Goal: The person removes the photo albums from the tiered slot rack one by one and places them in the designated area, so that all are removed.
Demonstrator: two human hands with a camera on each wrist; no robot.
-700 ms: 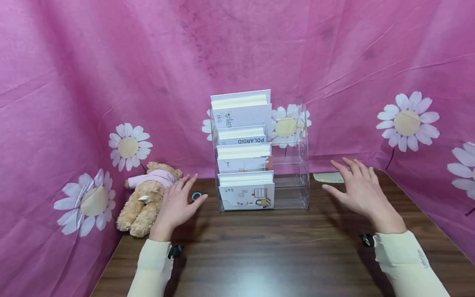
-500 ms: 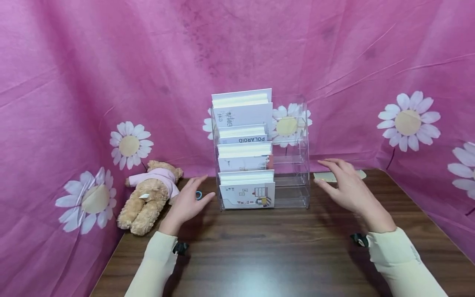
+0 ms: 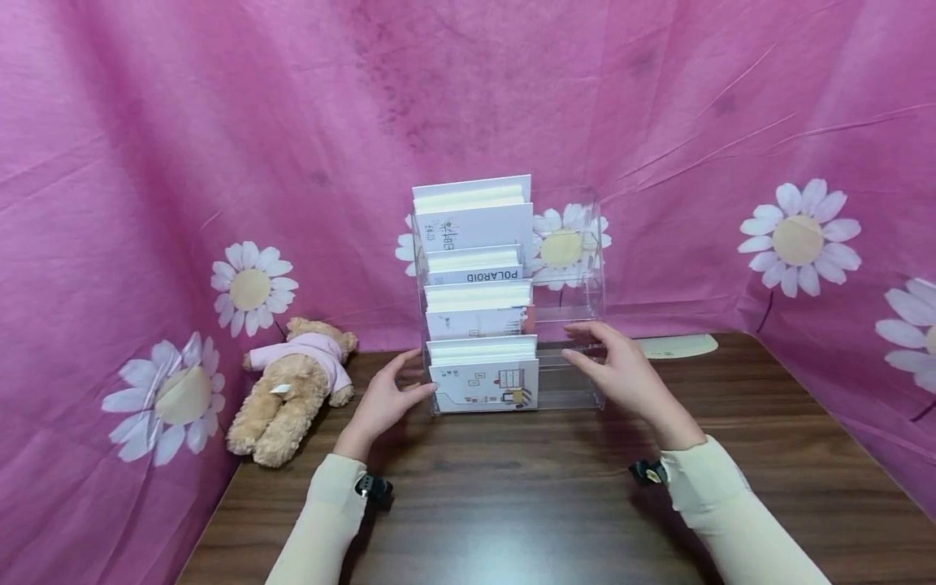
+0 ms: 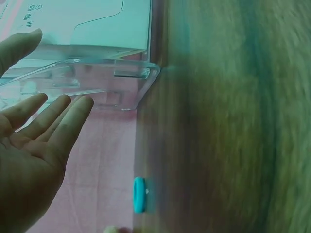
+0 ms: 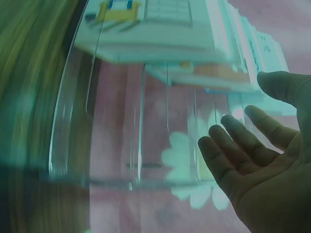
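Note:
A clear acrylic tiered rack [image 3: 574, 398] stands upright on the table, with white paper folders or booklets [image 3: 486, 386] filling the left half of its tiers. My left hand [image 3: 383, 406] is at the rack's left side, thumb near the front corner. In the left wrist view, the left hand's fingers [image 4: 70, 126] are spread and nearly straight beside the clear side panel; I cannot tell whether they touch it. On the other side, my right hand [image 3: 632, 382] reaches to the rack's right side. Its fingers [image 5: 218, 160] are extended, with no grip visible.
A teddy bear [image 3: 292, 390] in a pale shirt lies on the table at left. A small blue ring [image 4: 139, 194] lies near the left hand. Behind the right hand is a flat pale-green piece [image 3: 680, 347]. Pink flowered cloth [image 3: 658, 122] hangs around the table.
Both hands have moved inward to the rack's sides, the right hand farther than the left. The left hand now hides the blue ring in the head view. The rack stays about where it was.

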